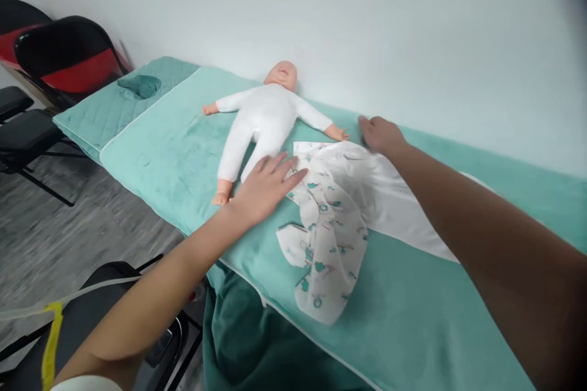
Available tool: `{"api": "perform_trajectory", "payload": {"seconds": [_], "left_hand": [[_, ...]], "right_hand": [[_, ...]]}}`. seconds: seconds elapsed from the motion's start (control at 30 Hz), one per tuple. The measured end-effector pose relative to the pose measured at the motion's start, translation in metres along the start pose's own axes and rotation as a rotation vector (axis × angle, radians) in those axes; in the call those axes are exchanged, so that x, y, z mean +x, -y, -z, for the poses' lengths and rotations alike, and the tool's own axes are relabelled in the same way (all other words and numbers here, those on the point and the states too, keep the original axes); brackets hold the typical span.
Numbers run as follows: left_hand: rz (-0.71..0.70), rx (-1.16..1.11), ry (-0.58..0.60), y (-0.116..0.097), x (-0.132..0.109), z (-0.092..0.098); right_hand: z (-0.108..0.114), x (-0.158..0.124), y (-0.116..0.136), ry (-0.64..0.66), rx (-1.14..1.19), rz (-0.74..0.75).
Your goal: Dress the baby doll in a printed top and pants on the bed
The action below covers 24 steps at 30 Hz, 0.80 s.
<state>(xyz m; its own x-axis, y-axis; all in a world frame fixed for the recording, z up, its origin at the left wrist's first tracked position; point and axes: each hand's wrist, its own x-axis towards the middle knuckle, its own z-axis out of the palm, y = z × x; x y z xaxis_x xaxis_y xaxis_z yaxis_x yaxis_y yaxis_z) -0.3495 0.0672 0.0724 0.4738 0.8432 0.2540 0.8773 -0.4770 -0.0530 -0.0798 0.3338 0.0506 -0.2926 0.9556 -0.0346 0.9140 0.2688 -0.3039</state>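
Note:
A baby doll (268,113) with a white cloth body lies on its back on the green bed cover, arms spread and head toward the wall. My left hand (270,186) is open, its fingers spread beside the doll's leg and over the left edge of a patterned white baby garment (328,214). That garment lies rumpled, with small green and pink prints. White fabric (394,201) extends from it to the right, partly behind my right arm. My right hand (381,134) is past the fabric's far edge, close to the doll's hand; its fingers are blurred and partly hidden.
The green massage bed (151,153) runs along a white wall (389,30) and has a face hole (140,85) at its far left end. Black-and-red folding chairs (68,55) stand at left. Below my left arm are a black chair (110,281) and a cable with yellow tape (51,342).

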Motion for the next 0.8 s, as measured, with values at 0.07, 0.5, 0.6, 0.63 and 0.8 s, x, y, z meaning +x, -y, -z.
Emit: {"api": "perform_trajectory", "payload": {"seconds": [0.07,0.5,0.6,0.63,0.8], "left_hand": [[-0.039,0.007,0.055,-0.024,0.004,-0.009],[-0.016,-0.145,-0.111,-0.088,0.058,0.012],[0.124,-0.294,-0.259,-0.094,0.065,0.034],[0.172,-0.348,-0.331,-0.097,0.067,0.042],[0.221,-0.683,-0.756,-0.11,0.077,0.078]], "right_hand": [[0.004,-0.029,-0.007,0.063,-0.06,-0.089],[0.056,-0.266,0.069,0.102,-0.271,0.466],[0.077,-0.282,0.047,0.07,-0.176,0.247],[0.084,-0.284,0.038,0.04,-0.122,0.17],[0.098,-0.297,0.014,-0.077,0.079,-0.041]]}}
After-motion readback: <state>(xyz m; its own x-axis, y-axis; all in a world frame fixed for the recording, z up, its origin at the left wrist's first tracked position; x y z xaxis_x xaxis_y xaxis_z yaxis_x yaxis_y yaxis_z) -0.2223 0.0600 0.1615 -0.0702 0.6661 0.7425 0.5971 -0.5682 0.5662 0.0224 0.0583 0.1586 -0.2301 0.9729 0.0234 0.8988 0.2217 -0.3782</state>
